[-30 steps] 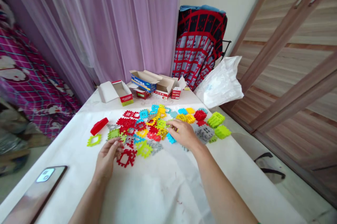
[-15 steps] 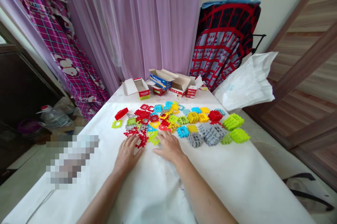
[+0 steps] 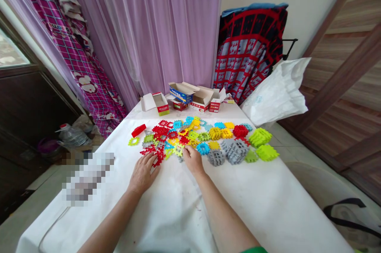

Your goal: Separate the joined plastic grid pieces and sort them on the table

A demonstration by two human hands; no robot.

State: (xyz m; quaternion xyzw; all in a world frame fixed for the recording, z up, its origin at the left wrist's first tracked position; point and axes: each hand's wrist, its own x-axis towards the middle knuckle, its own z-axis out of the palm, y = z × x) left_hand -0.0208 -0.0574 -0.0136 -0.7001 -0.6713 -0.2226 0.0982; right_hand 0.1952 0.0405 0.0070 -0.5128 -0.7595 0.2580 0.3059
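Note:
My right hand [image 3: 194,160] pinches a yellow-green toothed plastic building piece [image 3: 179,150] at the near edge of a loose, mixed pile. My left hand [image 3: 144,172] lies palm down with fingers stretched, its tips touching red toothed pieces [image 3: 160,156]. Beyond both hands, red, blue, yellow, green and grey pieces overlap one another. To the right of my right hand stand stacks sorted by colour: grey pieces [image 3: 234,150], yellow pieces [image 3: 214,133], red pieces [image 3: 239,131] and lime green pieces [image 3: 260,137]. A blue piece [image 3: 203,149] sits just beside my right hand.
Opened small cartons, among them a blue box [image 3: 181,92] and a red-and-white box [image 3: 160,104], stand at the table's far end. A white bag [image 3: 275,92] leans at the right edge. A red block [image 3: 138,130] and a green frame piece [image 3: 133,141] lie at the left.
My right hand has closed on a yellow-green piece and raised it slightly from the pile. My left hand stays in nearly the same place. The whole view has shifted a little.

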